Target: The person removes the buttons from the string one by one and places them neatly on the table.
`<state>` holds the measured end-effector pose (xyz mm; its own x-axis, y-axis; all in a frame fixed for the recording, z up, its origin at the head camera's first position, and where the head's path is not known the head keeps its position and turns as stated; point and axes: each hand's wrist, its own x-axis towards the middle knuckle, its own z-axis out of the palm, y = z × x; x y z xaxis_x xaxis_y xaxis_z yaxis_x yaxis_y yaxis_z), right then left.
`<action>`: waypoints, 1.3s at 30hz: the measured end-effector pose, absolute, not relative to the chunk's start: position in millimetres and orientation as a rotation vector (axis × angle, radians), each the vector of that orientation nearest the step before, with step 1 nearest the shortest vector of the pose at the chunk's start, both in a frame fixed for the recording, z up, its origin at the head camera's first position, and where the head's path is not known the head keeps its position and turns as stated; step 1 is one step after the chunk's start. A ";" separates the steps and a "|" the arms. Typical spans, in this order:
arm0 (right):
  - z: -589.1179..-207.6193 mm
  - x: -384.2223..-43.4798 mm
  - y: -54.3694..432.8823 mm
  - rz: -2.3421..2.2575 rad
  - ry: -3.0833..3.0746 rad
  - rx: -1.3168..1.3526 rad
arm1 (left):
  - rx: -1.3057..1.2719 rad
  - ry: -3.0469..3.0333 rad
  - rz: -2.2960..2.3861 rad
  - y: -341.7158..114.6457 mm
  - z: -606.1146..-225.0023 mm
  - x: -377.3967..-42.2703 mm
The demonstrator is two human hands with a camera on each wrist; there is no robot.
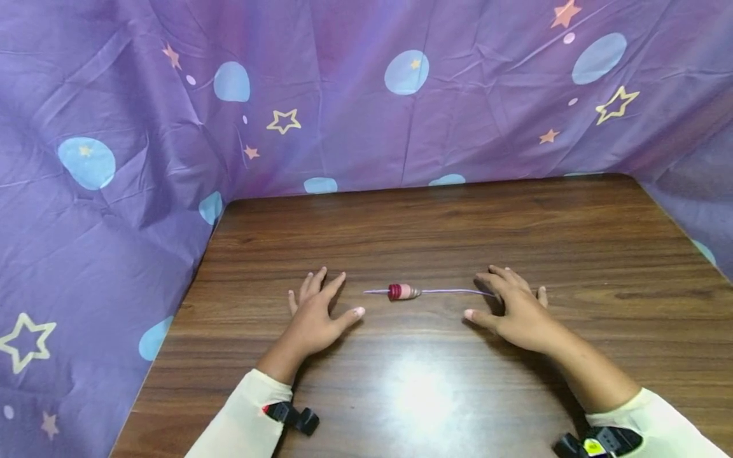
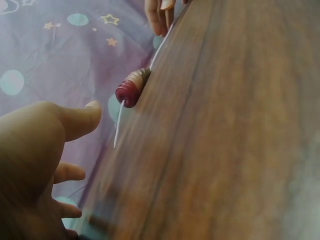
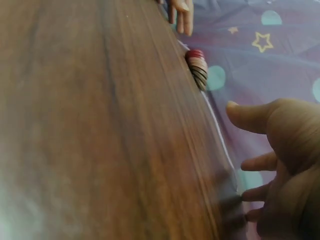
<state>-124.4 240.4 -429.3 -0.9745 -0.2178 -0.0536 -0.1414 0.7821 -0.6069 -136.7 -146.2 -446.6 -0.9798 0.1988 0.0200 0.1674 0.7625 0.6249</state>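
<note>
A thin pale purple cord (image 1: pixel 452 291) lies across the middle of the wooden table. Several discs or rings (image 1: pixel 403 292) sit packed together on it, dark red at the left, pink in the middle and brownish at the right. My left hand (image 1: pixel 316 319) is spread beside the cord's left end, apart from it, and holds nothing. On the other side my right hand (image 1: pixel 518 313) is also spread, its fingers over the cord's right end, which they hide in the head view. In the right wrist view the cord (image 3: pixel 218 125) runs down toward those fingertips.
The brown wooden table (image 1: pixel 424 235) has rounded back corners. A purple cloth (image 1: pixel 343 95) with stars and blue spots hangs behind it and along its sides. Bright light reflects off the tabletop near the front. Each wrist wears a black strapped camera (image 1: pixel 293 416).
</note>
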 end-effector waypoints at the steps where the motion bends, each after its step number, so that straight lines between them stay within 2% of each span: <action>1: -428.2 -124.9 238.9 -0.961 2.847 -0.284 | 0.309 2.901 1.036 -145.3 -447.6 -136.9; 17: -427.8 -146.4 205.8 -0.948 2.845 -0.292 | 0.349 2.854 1.079 -122.7 -447.8 -150.3; 39: -434.3 -173.0 186.7 -1.132 2.805 -0.250 | 0.175 2.888 1.263 -94.5 -450.6 -162.0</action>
<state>-173.0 186.7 -434.3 -0.9808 -0.1913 -0.0371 -0.1120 0.7093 -0.6960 -162.0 -94.5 -450.6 -0.9937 0.0954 0.0588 0.1080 0.6739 0.7309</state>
